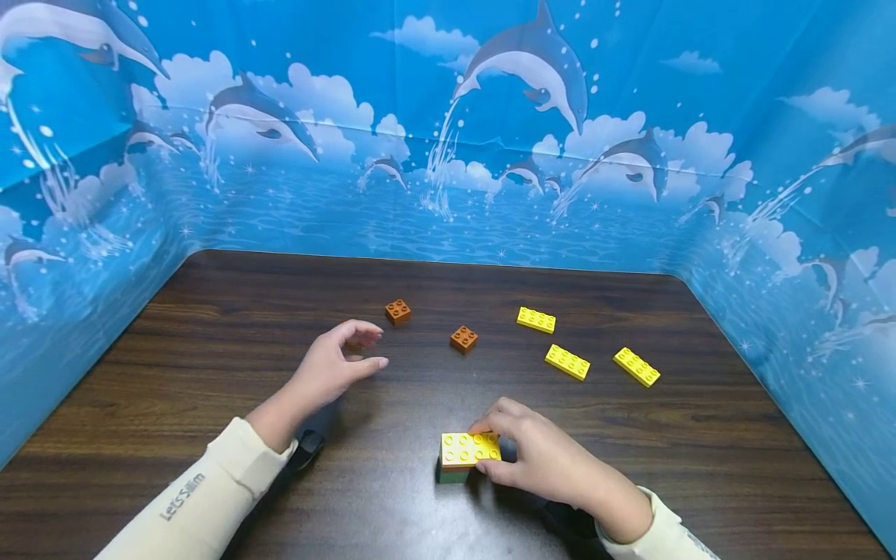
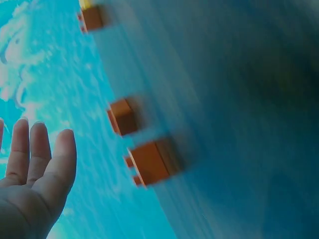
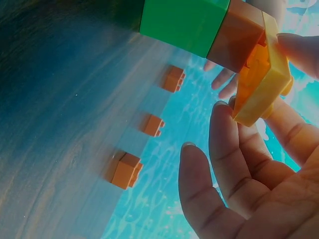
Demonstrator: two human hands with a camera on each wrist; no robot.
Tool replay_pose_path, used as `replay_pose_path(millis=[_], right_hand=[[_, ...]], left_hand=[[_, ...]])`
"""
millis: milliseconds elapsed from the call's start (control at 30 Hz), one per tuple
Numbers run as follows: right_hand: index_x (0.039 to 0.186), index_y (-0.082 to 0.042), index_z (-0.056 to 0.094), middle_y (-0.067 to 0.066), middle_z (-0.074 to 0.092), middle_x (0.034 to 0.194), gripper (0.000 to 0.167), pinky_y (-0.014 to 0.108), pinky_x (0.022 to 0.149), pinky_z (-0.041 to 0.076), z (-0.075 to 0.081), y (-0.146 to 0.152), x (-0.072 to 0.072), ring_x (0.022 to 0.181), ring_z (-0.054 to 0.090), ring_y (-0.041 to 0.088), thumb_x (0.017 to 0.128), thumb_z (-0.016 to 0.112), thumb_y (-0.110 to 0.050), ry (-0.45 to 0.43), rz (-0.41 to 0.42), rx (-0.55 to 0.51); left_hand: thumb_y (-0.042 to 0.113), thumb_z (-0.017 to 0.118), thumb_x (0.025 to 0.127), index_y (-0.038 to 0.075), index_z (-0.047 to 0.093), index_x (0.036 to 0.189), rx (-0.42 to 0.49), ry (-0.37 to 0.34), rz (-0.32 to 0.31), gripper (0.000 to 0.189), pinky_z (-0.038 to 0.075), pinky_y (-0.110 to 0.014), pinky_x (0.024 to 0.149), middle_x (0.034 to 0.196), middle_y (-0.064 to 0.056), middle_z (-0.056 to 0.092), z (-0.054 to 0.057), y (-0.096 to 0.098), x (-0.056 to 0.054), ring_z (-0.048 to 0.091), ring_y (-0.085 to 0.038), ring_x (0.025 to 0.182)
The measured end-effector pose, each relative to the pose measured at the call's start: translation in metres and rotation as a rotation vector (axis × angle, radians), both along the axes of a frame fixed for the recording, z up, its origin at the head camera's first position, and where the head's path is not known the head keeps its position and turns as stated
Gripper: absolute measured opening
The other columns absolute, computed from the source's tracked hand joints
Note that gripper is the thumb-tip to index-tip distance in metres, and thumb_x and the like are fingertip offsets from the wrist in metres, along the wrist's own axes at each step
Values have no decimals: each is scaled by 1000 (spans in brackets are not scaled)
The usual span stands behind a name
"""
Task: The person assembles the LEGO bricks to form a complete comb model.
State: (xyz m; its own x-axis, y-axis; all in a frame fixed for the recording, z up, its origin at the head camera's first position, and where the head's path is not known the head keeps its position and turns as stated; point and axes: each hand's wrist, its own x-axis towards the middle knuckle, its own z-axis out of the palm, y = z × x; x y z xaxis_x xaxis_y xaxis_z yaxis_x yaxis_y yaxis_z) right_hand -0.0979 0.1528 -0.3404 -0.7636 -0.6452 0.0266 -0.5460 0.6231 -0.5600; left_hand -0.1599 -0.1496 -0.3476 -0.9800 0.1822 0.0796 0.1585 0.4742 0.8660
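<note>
Near the front of the table stands a small stack: a green brick (image 3: 184, 22) at the bottom, a brown brick (image 3: 237, 35) on it, and a yellow 2x4 plate (image 1: 470, 449) on top. The plate overhangs the brown brick toward my right hand (image 1: 535, 451), whose thumb and fingers pinch its overhanging end. My left hand (image 1: 332, 364) is held over the table with relaxed, parted fingers and nothing in them. Close to its fingertips lies an orange-brown 2x2 brick (image 1: 397, 312), and a second orange-brown brick (image 1: 463, 339) lies further right. A third such brick shows in both wrist views.
Three loose yellow plates lie at the back right: one far back (image 1: 536, 320), another yellow plate (image 1: 568, 362) in front, and a yellow plate (image 1: 636, 367) rightmost. A blue dolphin-print curtain (image 1: 448, 194) borders the dark wooden table (image 1: 266, 288) at the back and sides.
</note>
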Motion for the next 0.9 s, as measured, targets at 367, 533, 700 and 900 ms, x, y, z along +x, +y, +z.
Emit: replay_pose_path(millis=[367, 533, 700, 900], right_hand=[[113, -18, 68, -11, 56, 105, 29, 27, 78, 48, -1, 1, -1, 90, 52, 5, 85, 73, -20, -9, 4, -1], [114, -18, 68, -11, 56, 104, 30, 26, 77, 48, 0, 0, -1, 90, 52, 6, 85, 73, -20, -13, -4, 13], [115, -18, 68, -11, 56, 104, 31, 26, 77, 48, 1, 0, 0, 90, 52, 5, 84, 74, -19, -9, -4, 21], [114, -18, 68, -10, 56, 104, 30, 26, 76, 47, 1, 0, 0, 89, 51, 5, 85, 74, -19, -2, 4, 22]], left_hand=[[15, 67, 89, -2, 52, 129, -144, 5, 78, 46, 41, -55, 96, 129, -24, 52, -7, -28, -30, 48, -41, 120], [17, 67, 90, -2, 50, 132, -172, -20, 84, 49, 37, -58, 99, 133, -25, 50, -8, -35, -39, 44, -41, 124], [16, 66, 91, -1, 47, 135, -151, -68, 80, 51, 35, -59, 101, 136, -25, 48, -11, -42, -46, 41, -42, 128], [15, 66, 91, -1, 43, 138, -98, -155, 72, 55, 37, -57, 102, 140, -26, 44, -15, -49, -55, 39, -42, 130]])
